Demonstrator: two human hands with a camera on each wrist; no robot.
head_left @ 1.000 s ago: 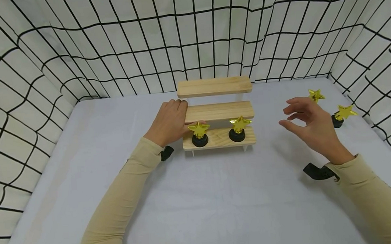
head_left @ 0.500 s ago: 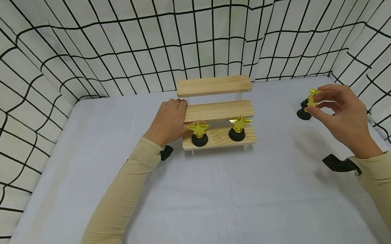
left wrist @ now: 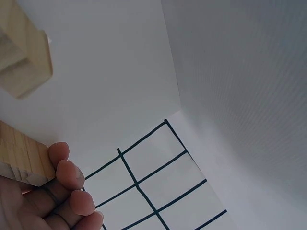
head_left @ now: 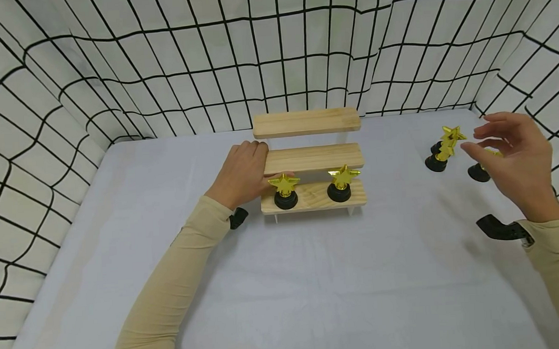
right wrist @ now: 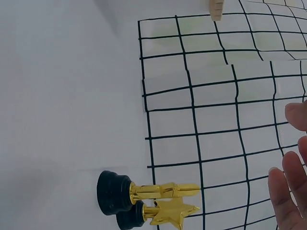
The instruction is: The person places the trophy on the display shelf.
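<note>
A three-tier wooden display stand (head_left: pixel 316 196) is at the middle of the table, with two gold star trophies (head_left: pixel 285 186) (head_left: pixel 343 177) upright on its lowest board. My left hand (head_left: pixel 240 171) grips the left end of the middle board (head_left: pixel 314 158); in the left wrist view its fingers (left wrist: pixel 72 175) curl round the wood (left wrist: pixel 24 155). To the right, my right hand (head_left: pixel 516 162) hovers with bent, parted fingers and nothing between them. Just left of its fingertips stand two more star trophies (head_left: pixel 436 162) (head_left: pixel 454 133) close together. Another trophy (head_left: pixel 478 173) is partly hidden behind that hand.
White cloth covers the table (head_left: pixel 314 288). Black grid lines mark the white walls (head_left: pixel 292 47) behind and at both sides. The top board (head_left: pixel 307 122) of the stand carries nothing. A black wrist strap piece (head_left: pixel 500 229) hangs below the right wrist.
My right hand has moved rightward, first reaching the paired trophies, then drawing off a little from them. The left hand keeps its hold on the stand.
</note>
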